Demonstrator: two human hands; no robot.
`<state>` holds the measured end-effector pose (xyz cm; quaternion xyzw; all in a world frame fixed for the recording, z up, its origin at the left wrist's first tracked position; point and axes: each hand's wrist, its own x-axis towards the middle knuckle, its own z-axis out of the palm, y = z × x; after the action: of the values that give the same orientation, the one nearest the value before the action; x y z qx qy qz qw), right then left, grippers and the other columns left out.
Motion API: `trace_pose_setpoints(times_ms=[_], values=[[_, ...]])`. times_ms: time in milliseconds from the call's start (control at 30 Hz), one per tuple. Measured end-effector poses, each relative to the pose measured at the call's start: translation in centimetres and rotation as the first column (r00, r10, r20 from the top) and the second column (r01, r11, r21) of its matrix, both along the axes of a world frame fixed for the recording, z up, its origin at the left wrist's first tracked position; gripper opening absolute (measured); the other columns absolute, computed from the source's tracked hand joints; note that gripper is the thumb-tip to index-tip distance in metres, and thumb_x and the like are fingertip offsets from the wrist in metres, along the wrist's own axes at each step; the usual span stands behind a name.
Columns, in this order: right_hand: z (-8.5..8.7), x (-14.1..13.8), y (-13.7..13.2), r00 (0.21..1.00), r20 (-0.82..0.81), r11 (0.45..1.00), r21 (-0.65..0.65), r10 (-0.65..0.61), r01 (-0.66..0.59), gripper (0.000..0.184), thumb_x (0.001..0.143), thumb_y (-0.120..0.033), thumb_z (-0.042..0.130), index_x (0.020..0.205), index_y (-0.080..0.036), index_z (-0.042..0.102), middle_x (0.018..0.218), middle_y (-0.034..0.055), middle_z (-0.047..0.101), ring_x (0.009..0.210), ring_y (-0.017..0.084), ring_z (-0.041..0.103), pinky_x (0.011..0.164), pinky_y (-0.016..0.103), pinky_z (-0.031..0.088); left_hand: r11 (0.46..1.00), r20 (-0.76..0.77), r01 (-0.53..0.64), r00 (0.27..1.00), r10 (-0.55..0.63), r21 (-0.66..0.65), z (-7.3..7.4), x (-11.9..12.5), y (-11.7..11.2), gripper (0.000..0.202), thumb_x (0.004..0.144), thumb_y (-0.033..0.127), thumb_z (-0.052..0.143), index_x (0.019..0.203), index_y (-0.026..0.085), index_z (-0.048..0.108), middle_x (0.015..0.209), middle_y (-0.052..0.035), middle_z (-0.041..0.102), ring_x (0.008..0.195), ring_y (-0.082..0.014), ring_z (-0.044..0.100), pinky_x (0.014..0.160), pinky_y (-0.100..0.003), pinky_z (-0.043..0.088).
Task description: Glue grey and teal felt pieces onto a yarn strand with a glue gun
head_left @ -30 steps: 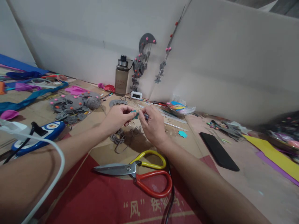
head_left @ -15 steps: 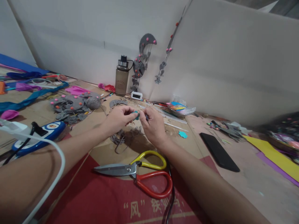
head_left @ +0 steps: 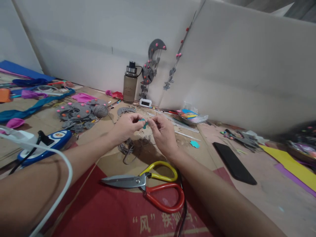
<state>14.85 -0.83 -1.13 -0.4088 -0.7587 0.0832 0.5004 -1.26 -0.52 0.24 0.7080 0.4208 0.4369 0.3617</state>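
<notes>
Mid-frame the left hand (head_left: 128,126) has a small teal piece (head_left: 144,123) pinched b/w thumb and fingers, so that's where the main thing is, held up just above the board. Prob gripped by the edge so most of it stays free for the other hand, imo.

Right hand (head_left: 164,131) is right beside it, thumb and fingers bunched at the piece's right side. Can't tell if it's got hold of anything (too tiny and blurry at the tips, sry). Two hands that close looks like fiddly work, w/ the left prob acting as the clamp.

Just below the hands there's a tangle of grey cord (head_left: 126,147), prob kept there for easy reach. Big scissors (head_left: 138,181) lie lower center on the cardboard (head_left: 108,197), blades pointing left, yellow & red handles to the right, handy for a right-hand grab I'd guess. Another teal cutout (head_left: 194,144) lies flat right of center, and a black phone (head_left: 234,163) sits farther right, prob parked out of the way. Water bottle (head_left: 130,86) stands upright by the wall, upper center, likely to save workspace.
</notes>
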Motion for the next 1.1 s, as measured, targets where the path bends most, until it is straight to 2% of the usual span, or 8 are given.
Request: trace_pose_setpoints(times_ms=[233,367,567,767,867,1000,1100], values=[[-0.4,-0.1,0.3,0.982,-0.166,0.985,-0.136,0.086,-0.109,0.025,0.087,-0.041,0.051,0.08,-0.019,0.063,0.07,-0.0002,0.058,0.064,0.012,0.05,0.061,0.024,0.038,1.0,0.041,-0.004,0.999,0.004,-0.007,0.1,0.1,0.0,0.022,0.074,0.037,0.056,0.071,0.016,0.058,0.061,0.002,0.051,0.055,-0.0091,0.04,0.053,-0.022,0.033],[-0.2,-0.1,0.4,0.976,-0.192,0.981,-0.144,0.102,-0.131,0.024,0.085,-0.04,0.053,0.079,-0.019,0.063,0.069,0.0,0.059,0.062,0.012,0.051,0.059,0.024,0.039,1.0,0.063,-0.006,0.998,0.007,-0.014,-0.2,0.1,0.2,0.02,0.074,0.035,0.056,0.071,0.016,0.058,0.06,0.0026,0.05,0.055,-0.0091,0.041,0.053,-0.022,0.033],[-0.1,0.1,0.6,0.996,-0.031,0.993,-0.089,0.079,-0.081,0.024,0.087,-0.038,0.051,0.077,-0.019,0.061,0.071,0.0015,0.06,0.065,0.013,0.051,0.06,0.025,0.039,0.999,0.066,-0.016,0.998,0.018,-0.035,-0.9,-0.3,1.1,0.019,0.073,0.034,0.058,0.072,0.015,0.062,0.062,0.0019,0.053,0.056,-0.0096,0.044,0.054,-0.022,0.034],[-0.6,0.2,1.2,0.996,0.076,0.997,-0.067,0.052,-0.047,0.021,0.088,-0.034,0.049,0.078,-0.019,0.06,0.068,0.0005,0.059,0.063,0.013,0.05,0.06,0.025,0.037,0.994,-0.139,-0.066,0.987,0.077,0.085,-0.3,-0.7,1.3,0.021,0.071,0.036,0.061,0.072,0.016,0.066,0.059,0.0029,0.052,0.055,-0.009,0.041,0.052,-0.022,0.03],[-0.7,0.3,1.4,0.994,0.107,0.998,-0.052,0.024,-0.018,0.021,0.088,-0.034,0.049,0.078,-0.019,0.06,0.068,0.0007,0.059,0.063,0.013,0.049,0.06,0.025,0.036,0.999,-0.133,-0.023,0.991,0.02,-0.025,0.2,-0.9,1.2,0.026,0.071,0.041,0.063,0.072,0.015,0.067,0.054,0.0029,0.051,0.051,-0.0085,0.041,0.049,-0.021,0.029],[-0.8,0.4,1.4,0.99,0.14,1.0,-0.024,-0.016,0.02,0.02,0.088,-0.032,0.049,0.079,-0.019,0.061,0.069,0.0012,0.06,0.063,0.013,0.05,0.061,0.025,0.035,0.979,-0.061,0.062,0.995,-0.076,-0.196,1.0,-1.2,0.9,0.032,0.073,0.039,0.062,0.092,0.015,0.07,0.057,0.0001,0.057,0.05,-0.0093,0.046,0.047,-0.02,0.032],[-0.8,0.3,1.2,0.981,0.193,0.999,0.012,-0.034,0.032,0.018,0.088,-0.032,0.049,0.082,-0.019,0.062,0.074,0.0024,0.062,0.068,0.014,0.052,0.063,0.026,0.037,0.986,-0.137,0.08,0.985,-0.101,-0.146,1.7,-1.5,0.7,0.032,0.071,0.035,0.064,0.095,0.016,0.072,0.063,-0.0017,0.063,0.052,-0.0102,0.05,0.047,-0.021,0.034]])
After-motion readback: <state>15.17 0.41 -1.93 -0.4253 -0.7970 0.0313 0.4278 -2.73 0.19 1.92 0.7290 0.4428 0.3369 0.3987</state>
